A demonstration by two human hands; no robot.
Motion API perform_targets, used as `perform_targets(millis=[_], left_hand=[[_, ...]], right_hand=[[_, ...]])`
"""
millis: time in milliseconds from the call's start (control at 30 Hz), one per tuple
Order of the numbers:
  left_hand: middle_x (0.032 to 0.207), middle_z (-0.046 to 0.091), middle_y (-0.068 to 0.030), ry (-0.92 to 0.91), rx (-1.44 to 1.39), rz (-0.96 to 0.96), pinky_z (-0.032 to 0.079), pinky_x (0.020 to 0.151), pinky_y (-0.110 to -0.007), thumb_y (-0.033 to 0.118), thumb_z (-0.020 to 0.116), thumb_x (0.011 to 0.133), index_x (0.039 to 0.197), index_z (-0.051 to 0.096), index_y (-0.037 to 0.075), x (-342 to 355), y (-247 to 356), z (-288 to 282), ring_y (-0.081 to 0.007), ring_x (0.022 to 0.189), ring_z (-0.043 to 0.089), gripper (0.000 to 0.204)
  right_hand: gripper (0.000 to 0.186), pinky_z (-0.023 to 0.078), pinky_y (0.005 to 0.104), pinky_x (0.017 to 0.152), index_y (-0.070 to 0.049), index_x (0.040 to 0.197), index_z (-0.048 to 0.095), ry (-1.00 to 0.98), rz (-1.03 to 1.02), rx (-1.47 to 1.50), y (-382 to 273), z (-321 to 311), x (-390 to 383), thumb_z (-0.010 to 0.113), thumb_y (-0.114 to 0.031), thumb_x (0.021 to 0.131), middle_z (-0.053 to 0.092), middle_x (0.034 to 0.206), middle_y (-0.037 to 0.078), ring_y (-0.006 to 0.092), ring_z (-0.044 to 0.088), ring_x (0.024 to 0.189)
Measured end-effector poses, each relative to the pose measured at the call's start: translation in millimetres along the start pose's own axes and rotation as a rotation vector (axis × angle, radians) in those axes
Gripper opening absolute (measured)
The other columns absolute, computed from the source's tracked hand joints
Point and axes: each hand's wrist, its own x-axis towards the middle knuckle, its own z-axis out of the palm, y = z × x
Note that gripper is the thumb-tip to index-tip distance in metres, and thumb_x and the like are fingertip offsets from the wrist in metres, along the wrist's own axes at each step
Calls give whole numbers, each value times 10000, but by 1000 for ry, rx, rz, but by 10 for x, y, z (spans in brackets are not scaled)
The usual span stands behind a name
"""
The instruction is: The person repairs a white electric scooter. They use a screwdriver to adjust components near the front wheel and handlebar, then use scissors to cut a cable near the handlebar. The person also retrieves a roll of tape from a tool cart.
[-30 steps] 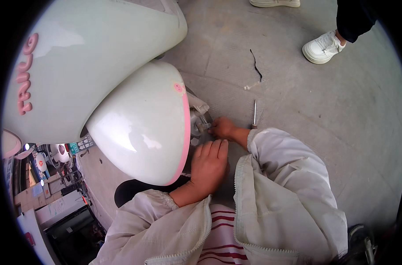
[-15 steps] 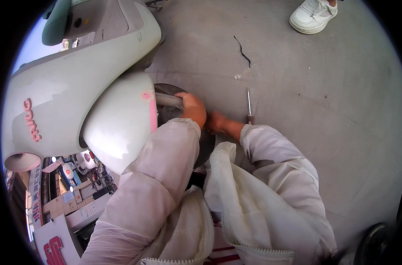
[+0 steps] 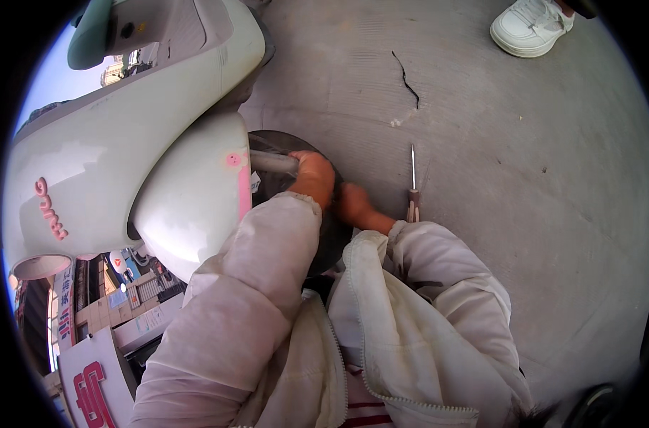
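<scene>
Front wheel (image 3: 331, 246): dark, partly under the pale fender (image 3: 185, 192), low in front of the person; sleeves hide a good part of it.
Left hand (image 3: 314, 175): at the lower end of the grey tube (image 3: 273, 162), beside the wheel. Fingertips out of sight, so can't tell whether it grips or just rests.
Right hand (image 3: 354, 205): by the wheel's outer edge, blurred. Can't tell if it holds anything, or if it's in contact.
Pinch risk: both hands sit close in to wheel and tube. If the wheel turns or the scooter (image 3: 89, 153) rocks, I'd expect a caught finger.
Slip risk: left hand is right at the tube end; under load, a jolt could knock it off and bang the knuckles.
Snag risk: loose left sleeve (image 3: 257, 250) crosses close to the wheel; rotation could grab the fabric.
Screwdriver (image 3: 414, 178): on the ground, shaft away from the person, handle at the right sleeve (image 3: 449, 267). An elbow shift could roll it out of reach.
Black strip (image 3: 406, 78): loose on the ground, well apart from the hands. Minor: could catch under the white shoe (image 3: 530, 30).
</scene>
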Motion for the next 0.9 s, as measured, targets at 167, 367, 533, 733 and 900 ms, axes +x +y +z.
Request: perform_targets(millis=[167, 367, 533, 733, 900], left_hand=[[1233, 531, -81, 34, -5, 7, 357, 897, -587, 489, 626, 705, 1200, 556, 126, -14, -39, 11, -343, 1139, 484, 618], [1299, 484, -44, 1, -43, 13, 282, 919, -648, 359, 531, 851, 1265, 501, 163, 30, 3, -31, -362, 1203, 413, 459], [1267, 513, -46, -48, -18, 20, 280, 917, -645, 345, 544, 843, 1240, 526, 155, 373, -6, 66, -358, 1182, 434, 440], [1216, 551, -49, 5, 46, 25, 383, 879, -587, 504, 645, 683, 1192, 568, 142, 310, -7, 26, -322, 1121, 510, 629], [1218, 550, -42, -23, -11, 17, 312, 880, -651, 307, 568, 827, 1198, 566, 154, 294, 33, 108, -360, 1129, 483, 402]], right_hand=[[279, 478, 419, 763, 6, 883, 638, -160, 91, 237, 7, -105, -79, 655, -205, 702, 625, 907, 213, 373, 597, 867], [201, 475, 349, 771, 15, 929, 635, 49, 116, 471, 174, -57, -253, 548, -49, 759, 643, 894, 184, 283, 620, 858], [269, 449, 318, 837, -4, 959, 638, 73, -72, 380, 182, -61, -366, 481, 24, 743, 626, 949, 168, 254, 590, 926], [366, 425, 314, 871, -23, 1004, 632, 151, -56, 426, 306, 101, -352, 442, 86, 711, 609, 1001, 172, 251, 567, 984], [389, 429, 323, 874, -33, 1013, 629, 127, 77, 581, 382, 179, -343, 467, 106, 689, 614, 990, 165, 269, 571, 973]])
